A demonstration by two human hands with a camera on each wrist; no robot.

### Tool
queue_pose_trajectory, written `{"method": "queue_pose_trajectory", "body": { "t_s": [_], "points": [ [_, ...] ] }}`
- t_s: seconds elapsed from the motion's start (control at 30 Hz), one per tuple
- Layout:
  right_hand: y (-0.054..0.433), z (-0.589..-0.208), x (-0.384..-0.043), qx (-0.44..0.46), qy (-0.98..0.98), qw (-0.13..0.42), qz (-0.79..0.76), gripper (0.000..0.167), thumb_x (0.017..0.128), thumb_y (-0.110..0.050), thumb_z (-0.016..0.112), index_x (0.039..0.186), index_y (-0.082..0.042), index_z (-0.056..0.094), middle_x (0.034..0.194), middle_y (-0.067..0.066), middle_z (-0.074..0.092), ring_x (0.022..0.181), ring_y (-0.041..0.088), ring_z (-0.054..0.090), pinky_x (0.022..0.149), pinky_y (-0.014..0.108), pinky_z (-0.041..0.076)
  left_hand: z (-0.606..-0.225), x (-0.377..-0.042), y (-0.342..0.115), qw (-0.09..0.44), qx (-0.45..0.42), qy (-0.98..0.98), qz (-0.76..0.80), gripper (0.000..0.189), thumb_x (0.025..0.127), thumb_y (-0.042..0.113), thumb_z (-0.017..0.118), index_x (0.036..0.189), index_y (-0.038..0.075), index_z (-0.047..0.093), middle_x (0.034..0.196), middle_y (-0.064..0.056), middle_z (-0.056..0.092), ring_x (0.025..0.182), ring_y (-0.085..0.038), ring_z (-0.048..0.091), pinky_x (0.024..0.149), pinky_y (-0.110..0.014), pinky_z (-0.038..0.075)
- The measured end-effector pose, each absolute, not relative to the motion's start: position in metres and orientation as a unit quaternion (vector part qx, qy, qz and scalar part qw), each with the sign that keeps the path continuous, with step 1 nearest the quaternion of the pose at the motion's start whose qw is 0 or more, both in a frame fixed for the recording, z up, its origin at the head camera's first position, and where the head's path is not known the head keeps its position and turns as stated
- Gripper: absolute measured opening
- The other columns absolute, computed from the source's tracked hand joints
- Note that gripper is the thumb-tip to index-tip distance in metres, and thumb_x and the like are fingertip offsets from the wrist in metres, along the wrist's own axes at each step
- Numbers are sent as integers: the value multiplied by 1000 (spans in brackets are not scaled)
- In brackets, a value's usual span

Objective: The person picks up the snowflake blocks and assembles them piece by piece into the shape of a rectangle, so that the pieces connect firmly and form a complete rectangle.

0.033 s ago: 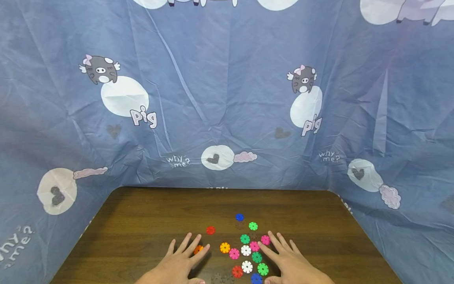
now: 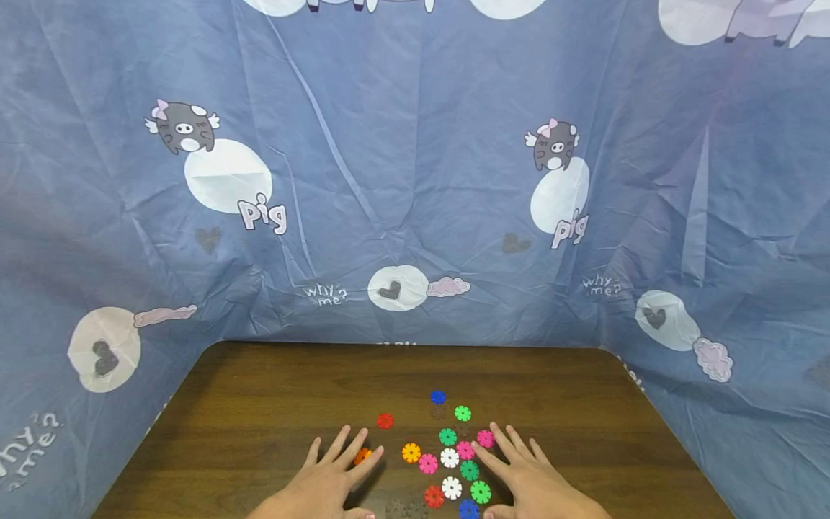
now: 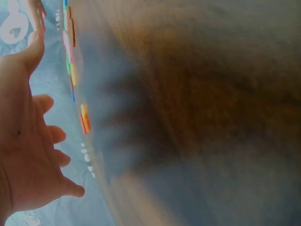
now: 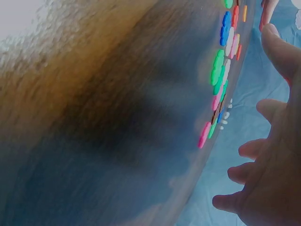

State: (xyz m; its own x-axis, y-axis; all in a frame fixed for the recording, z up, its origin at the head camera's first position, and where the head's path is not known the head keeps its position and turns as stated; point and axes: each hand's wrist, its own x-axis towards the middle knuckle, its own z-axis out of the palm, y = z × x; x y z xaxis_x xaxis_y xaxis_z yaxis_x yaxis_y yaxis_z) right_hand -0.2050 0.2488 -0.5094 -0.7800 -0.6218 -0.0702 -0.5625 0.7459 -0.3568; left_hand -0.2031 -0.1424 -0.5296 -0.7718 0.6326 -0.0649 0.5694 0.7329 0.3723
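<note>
Small notched plastic discs in many colours are spread over the brown table [image 2: 259,396]. My left hand [image 2: 324,479] is held over the left part, fingers straight and spread, holding nothing. An orange disc [image 2: 361,456], partly hidden, shows between its index and middle fingers. My right hand [image 2: 534,479], likewise spread and holding nothing, hovers at the right side of the discs. Its fingertips are nearest a pink disc [image 2: 485,438] and a second pink disc [image 2: 465,450]. Both wrist views show the left palm [image 3: 28,141] and right palm [image 4: 275,160] raised above the tabletop.
Between the hands lie a yellow disc [image 2: 411,453], a white disc [image 2: 452,488], a red disc [image 2: 434,497] and several others. Farther back are a blue disc [image 2: 438,397] and another red disc [image 2: 385,420]. Brown discs [image 2: 406,509] blend into the wood. A blue printed curtain [image 2: 415,180] surrounds the table.
</note>
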Motion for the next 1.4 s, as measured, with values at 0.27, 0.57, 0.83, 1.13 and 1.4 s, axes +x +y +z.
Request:
{"method": "queue_pose_trajectory", "body": {
  "t_s": [0.27,0.57,0.83,1.13,1.4],
  "points": [
    [250,-510,-205,-315,931,93,-161,87,91,-61,64,158,-16,32,162,30,14,143,59,18,101,84,20,-530,-203,-141,97,321,927,169,84,93,64,57,159,20,31,164,-22,19,148,-50,12,101,-85,16],
    [250,-511,-206,-313,930,100,-166,85,92,-58,64,158,-15,32,162,30,14,143,59,17,101,84,20,-529,-202,-140,95,317,929,168,85,92,65,58,159,19,31,164,-22,19,148,-50,13,101,-85,17],
    [249,-512,-206,-316,930,96,-164,85,92,-57,64,158,-14,32,162,30,14,142,59,18,100,84,21,-530,-204,-137,103,319,927,167,85,92,65,58,159,19,32,164,-22,18,148,-50,12,102,-85,15],
    [249,-514,-206,-312,929,97,-171,86,92,-58,65,159,-17,30,162,30,13,143,59,17,101,84,20,-528,-204,-132,97,339,921,166,80,94,61,59,157,17,35,162,-24,22,147,-51,15,101,-84,18],
    [240,-515,-208,-309,924,114,-196,86,91,-62,62,161,-26,26,165,24,11,147,53,9,104,83,14,-525,-204,-121,72,354,921,145,76,92,63,59,152,17,46,158,-22,33,147,-50,19,104,-79,27]
  ]
}}
